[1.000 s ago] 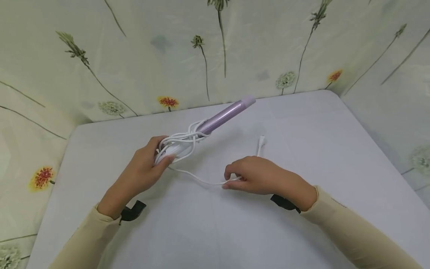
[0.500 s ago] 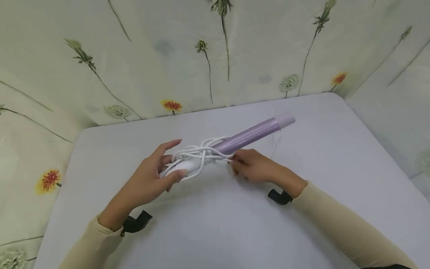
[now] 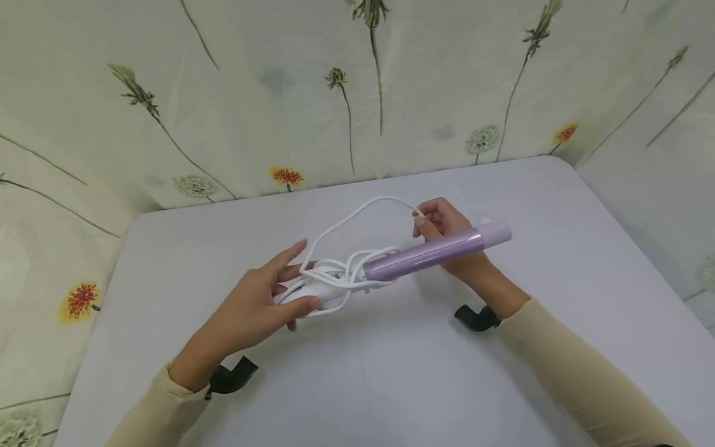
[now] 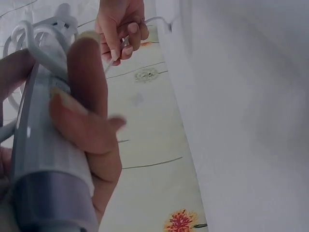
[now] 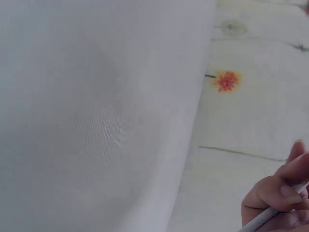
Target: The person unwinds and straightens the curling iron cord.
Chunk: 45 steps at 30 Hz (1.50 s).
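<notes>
The work on the cord (image 3: pixel 363 209) looked partway through. Much of the visible cord was gathered in loose, crossing loops around the iron (image 3: pixel 416 259), bunched between the two hands where the white handle (image 4: pixel 38 145) met the barrel. One length was not laid against the iron: it rose from the bunch beside the left hand (image 3: pixel 251 304), arched over and ran to the right hand (image 3: pixel 449 220). That arch, and whatever lay past the right hand, was the part not settled. Whether the cord was being wound on or taken off could not be told from this moment alone.

The left hand held the iron by its handle, thumb on the near side and the other fingers spread around the far side, partly among the loops. The right hand pinched the cord between thumb and fingers, just beyond the barrel; the barrel crossed in front of its palm, and whether the two touched was unclear.

The iron lay slantwise between the hands, apparently raised above the table (image 3: pixel 357 379), its pale tip (image 3: pixel 496 233) reaching past the right hand. In the left wrist view the cord ran on beyond the right hand toward the table; its end was too unclear to make out. The loops sat slack and uneven, so by the look of them nothing was fastened yet.
</notes>
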### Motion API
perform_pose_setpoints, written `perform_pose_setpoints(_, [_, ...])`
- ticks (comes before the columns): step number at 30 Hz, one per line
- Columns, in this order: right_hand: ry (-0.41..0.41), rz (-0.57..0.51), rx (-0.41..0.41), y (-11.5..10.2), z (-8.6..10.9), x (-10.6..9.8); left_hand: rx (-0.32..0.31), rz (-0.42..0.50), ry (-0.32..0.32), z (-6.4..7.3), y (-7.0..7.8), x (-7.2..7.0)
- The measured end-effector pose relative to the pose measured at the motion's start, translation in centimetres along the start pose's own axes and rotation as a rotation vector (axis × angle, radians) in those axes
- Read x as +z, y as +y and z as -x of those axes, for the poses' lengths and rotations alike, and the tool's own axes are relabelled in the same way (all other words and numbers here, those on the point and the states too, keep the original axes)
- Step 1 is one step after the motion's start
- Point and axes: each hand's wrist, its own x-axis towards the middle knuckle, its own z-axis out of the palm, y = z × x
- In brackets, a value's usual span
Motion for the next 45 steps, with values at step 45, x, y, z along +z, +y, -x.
perform_pose_setpoints(45, [0.004,0.18,-0.136,-4.6,1.4,-6.4,-0.012,-0.122,-0.109,-0.4,-3.3,-0.2])
